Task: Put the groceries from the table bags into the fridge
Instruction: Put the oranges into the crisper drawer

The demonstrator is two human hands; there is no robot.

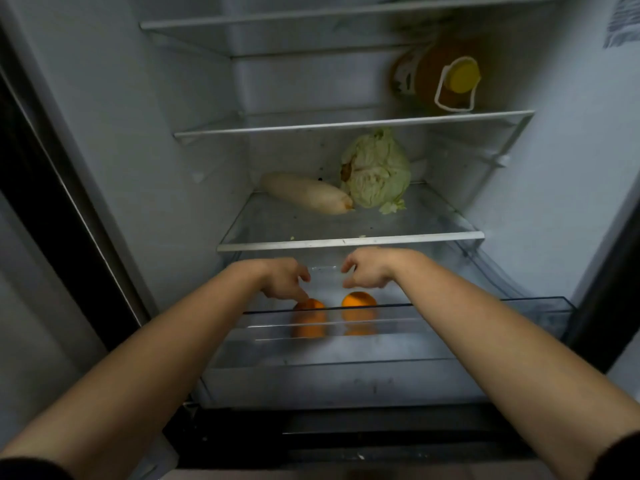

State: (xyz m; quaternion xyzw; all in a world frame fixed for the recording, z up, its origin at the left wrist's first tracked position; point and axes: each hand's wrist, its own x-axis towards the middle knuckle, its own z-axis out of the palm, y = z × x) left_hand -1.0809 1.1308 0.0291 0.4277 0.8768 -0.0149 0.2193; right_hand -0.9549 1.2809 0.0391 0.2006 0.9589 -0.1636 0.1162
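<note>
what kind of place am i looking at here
Most likely a home kitchen, looking into an open fridge: clear glass shelves, a pale green cabbage head beside a long white radish, and round oranges in the clear plastic bottom drawer.

The fridge (194,98) is standing open. 2 fruits are sitting slightly apart in its clear bottom drawer (485,306): the left orange (310,304), sitting half behind the front rim, and the right orange (358,301). Above, a long white radish (308,197) is lying on its side on the glass shelf (346,242), just beside a pale green cabbage (377,171).
</note>
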